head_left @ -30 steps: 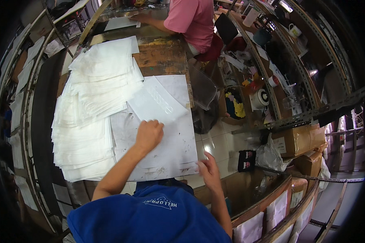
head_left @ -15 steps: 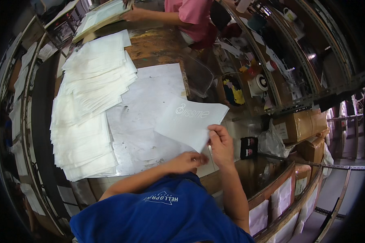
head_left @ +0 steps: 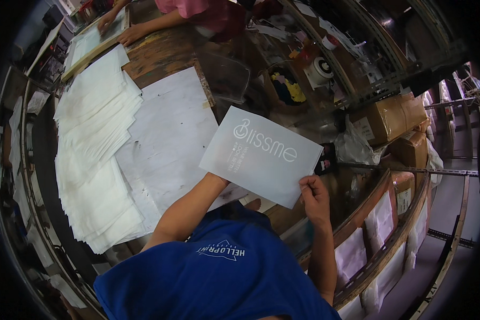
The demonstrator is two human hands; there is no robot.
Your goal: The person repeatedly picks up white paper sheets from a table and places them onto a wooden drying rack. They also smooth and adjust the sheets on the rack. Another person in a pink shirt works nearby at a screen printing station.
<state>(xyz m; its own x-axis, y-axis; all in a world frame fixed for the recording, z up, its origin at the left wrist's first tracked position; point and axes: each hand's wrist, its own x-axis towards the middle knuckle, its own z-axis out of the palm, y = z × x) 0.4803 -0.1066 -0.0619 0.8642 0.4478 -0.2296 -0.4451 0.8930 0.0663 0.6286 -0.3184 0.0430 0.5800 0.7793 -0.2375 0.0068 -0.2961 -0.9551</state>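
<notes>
A translucent frosted plastic bag [head_left: 261, 178], flat and rectangular with white printing, is held up in front of my body. Its right lower edge is pinched between the thumb and fingers of my right hand [head_left: 314, 196]. My left hand [head_left: 218, 181] reaches beneath the bag's left part, so its fingers are hidden. To the left, a long fanned-out pile of similar whitish sheets [head_left: 93, 160] covers that side of the table. A large smudged pale sheet [head_left: 168, 125] lies on the tabletop beside the pile.
Across the paint-stained wooden table [head_left: 160, 56], a person in pink rests both hands at a framed screen [head_left: 85, 58]. Right of me are shelving, cardboard boxes [head_left: 392, 117], a clear plastic bag [head_left: 357, 133] and a wooden rack edge [head_left: 373, 229]. Metal racks stand at far left.
The bag has come up closer and turned with its printed face to me. My left hand has gone under it; my right hand moved right and lower. The view has shifted rightward.
</notes>
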